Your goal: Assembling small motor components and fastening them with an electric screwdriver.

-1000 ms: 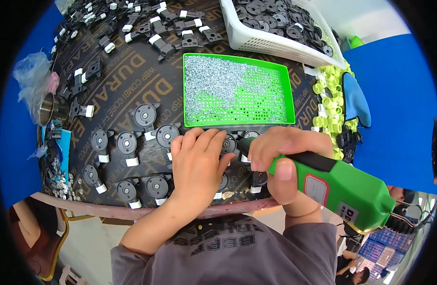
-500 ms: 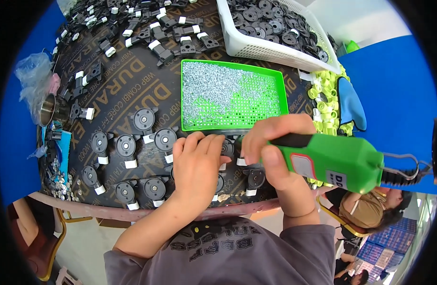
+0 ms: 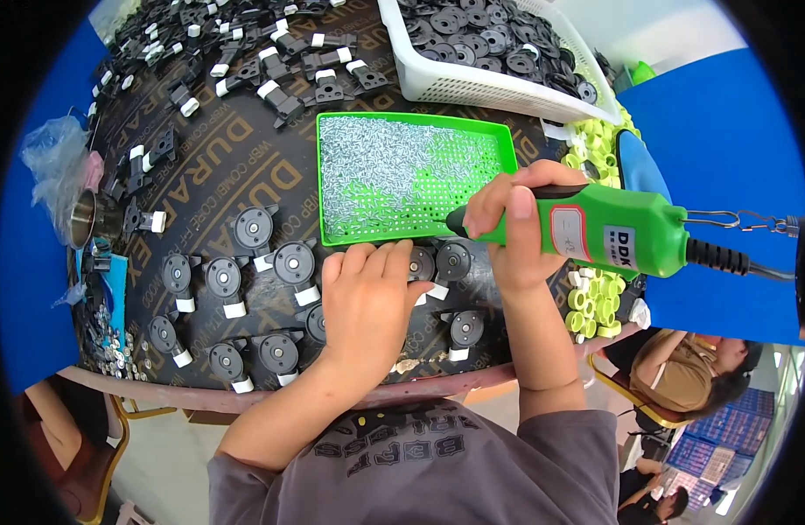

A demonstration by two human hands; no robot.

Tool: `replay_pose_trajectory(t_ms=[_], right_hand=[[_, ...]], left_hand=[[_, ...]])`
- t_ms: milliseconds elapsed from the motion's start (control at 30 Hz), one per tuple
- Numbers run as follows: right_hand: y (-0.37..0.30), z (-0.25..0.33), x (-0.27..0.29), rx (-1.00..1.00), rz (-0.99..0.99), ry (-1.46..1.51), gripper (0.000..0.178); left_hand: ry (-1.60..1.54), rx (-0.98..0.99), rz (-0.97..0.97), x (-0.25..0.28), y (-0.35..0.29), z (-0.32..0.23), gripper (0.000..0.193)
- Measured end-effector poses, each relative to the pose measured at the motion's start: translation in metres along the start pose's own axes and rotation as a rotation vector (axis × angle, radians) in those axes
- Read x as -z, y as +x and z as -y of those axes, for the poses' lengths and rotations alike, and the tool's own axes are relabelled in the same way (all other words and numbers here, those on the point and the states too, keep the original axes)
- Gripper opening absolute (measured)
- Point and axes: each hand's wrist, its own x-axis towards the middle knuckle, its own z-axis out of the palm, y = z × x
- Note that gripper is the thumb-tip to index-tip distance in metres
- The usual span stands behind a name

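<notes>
My right hand (image 3: 516,229) is closed around a green electric screwdriver (image 3: 626,229) with a black nose. It lies nearly level, nose pointing left, over the near right part of a green perforated tray (image 3: 328,234) of small silvery screws (image 3: 376,157). My left hand (image 3: 365,302) rests just below the tray, fingers bent over a black wheel-shaped part (image 3: 421,264) and thumb at its right. Much of that part is hidden. Similar parts with white ends lie around: one just right (image 3: 454,261), another nearer me (image 3: 465,330), and several to the left (image 3: 224,277).
A white basket (image 3: 455,87) of black discs stands at the far right. Yellow-green rings (image 3: 599,302) line the right side. Black brackets with white ends (image 3: 280,101) heap at far left. A metal cup (image 3: 83,217) stands left. A cable (image 3: 722,259) trails from the screwdriver.
My right hand has lifted the screwdriver away from the parts by my left hand, up toward the tray. It now lies more level. The left hand stays nearly in place.
</notes>
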Motion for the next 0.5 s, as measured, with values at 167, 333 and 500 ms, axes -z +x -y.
replay_pose_trajectory(t_ms=[167, 333, 500], right_hand=[[0.0, -0.001, 0.0, 0.002, 0.038, 0.024, 0.018], [-0.001, 0.004, 0.002, -0.003, 0.033, 0.02, 0.019], [-0.006, 0.05, 0.003, -0.084, 0.022, 0.147, 0.027]], left_hand=[[0.004, 0.018, 0.043, 0.003, 0.002, 0.001, 0.047], [-0.033, 0.024, 0.055, 0.004, 0.002, 0.002, 0.046], [-0.082, 0.043, 0.039, 0.007, 0.002, 0.005, 0.044]])
